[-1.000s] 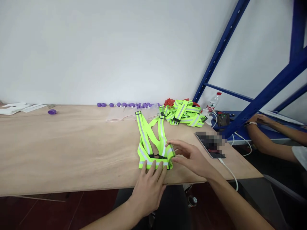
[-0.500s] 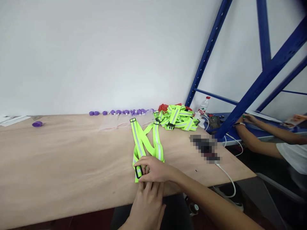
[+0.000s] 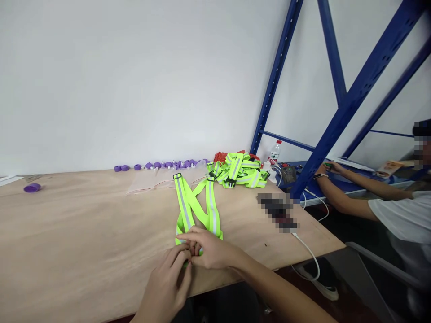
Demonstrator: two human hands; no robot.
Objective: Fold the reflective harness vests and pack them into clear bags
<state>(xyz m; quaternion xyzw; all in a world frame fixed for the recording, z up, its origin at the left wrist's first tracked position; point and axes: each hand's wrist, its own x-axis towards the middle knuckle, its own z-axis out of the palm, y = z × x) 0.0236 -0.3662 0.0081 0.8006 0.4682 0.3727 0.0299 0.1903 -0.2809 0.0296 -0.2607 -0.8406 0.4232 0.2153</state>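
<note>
Two hands meet over the near end of a yellow-green harness at the near edge of the tabletop. The left hand has its thumb and bent fingers drawn together, with a bit of green showing between them, so it appears to pinch the near band. The right hand lies across the band from the right, fingers curled and tips touching or very close to those of the left; its fingers hide what is beneath, and I cannot tell whether it grips. The harness lies flat, its straps crossing and running away to the far side, with a black buckle at the far left strap end.

Beyond it to the right is a heap of similar straps, red plastic behind it. Clear bags lie to the far left of the harness, in front of a row of purple rolls along the wall. One purple roll sits apart, far left. To the right, a blurred-out dark device has a white cable. Past the blue frame, another person's forearm reaches over a blue surface.
</note>
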